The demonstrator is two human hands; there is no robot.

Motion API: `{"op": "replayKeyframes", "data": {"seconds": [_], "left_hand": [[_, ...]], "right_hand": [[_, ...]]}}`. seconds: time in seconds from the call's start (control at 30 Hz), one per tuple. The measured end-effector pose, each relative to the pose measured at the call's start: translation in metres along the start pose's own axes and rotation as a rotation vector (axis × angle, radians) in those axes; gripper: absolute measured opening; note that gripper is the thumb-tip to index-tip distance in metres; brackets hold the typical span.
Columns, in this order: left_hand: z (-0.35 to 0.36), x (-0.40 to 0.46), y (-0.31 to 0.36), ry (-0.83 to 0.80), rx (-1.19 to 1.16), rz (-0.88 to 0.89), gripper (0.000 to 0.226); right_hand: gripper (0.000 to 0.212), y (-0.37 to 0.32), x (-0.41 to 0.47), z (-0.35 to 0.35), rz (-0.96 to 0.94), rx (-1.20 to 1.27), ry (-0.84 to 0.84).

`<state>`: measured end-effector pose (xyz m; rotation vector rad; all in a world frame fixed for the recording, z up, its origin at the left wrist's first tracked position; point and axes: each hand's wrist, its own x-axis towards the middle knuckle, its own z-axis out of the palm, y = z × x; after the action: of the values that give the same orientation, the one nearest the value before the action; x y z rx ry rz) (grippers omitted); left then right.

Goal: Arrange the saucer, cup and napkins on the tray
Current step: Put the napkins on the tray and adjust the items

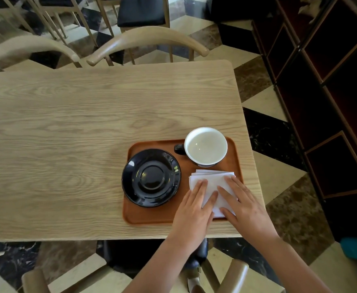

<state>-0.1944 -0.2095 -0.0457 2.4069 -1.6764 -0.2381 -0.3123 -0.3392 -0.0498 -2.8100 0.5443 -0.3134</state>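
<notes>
A brown wooden tray (143, 216) lies at the near right of the table. On its left half sits a glossy black saucer (151, 177), overhanging the tray's left rim a little. At the tray's far right stands a cup (205, 146), white inside and dark outside, its handle pointing left. A stack of white napkins (210, 179) lies in the tray's near right corner. My left hand (194, 210) and my right hand (245, 208) both rest flat on the napkins, fingers spread, pressing rather than gripping.
The light wooden table (78, 144) stretches to the left and far side. Two wooden chairs (148, 43) stand at its far edge, another chair (232, 273) is at the near edge below my arms. Dark shelving (332, 92) lines the right.
</notes>
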Motion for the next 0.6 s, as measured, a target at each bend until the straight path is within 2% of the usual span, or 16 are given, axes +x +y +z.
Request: {"op": "replayKeyframes", "data": {"seconds": [0.6], "left_hand": [[-0.01,-0.007,-0.013,-0.015,0.035,-0.004,0.048]], "right_hand": [[0.058,-0.024,0.01,-0.002,0.032,-0.038,-0.04]]}}
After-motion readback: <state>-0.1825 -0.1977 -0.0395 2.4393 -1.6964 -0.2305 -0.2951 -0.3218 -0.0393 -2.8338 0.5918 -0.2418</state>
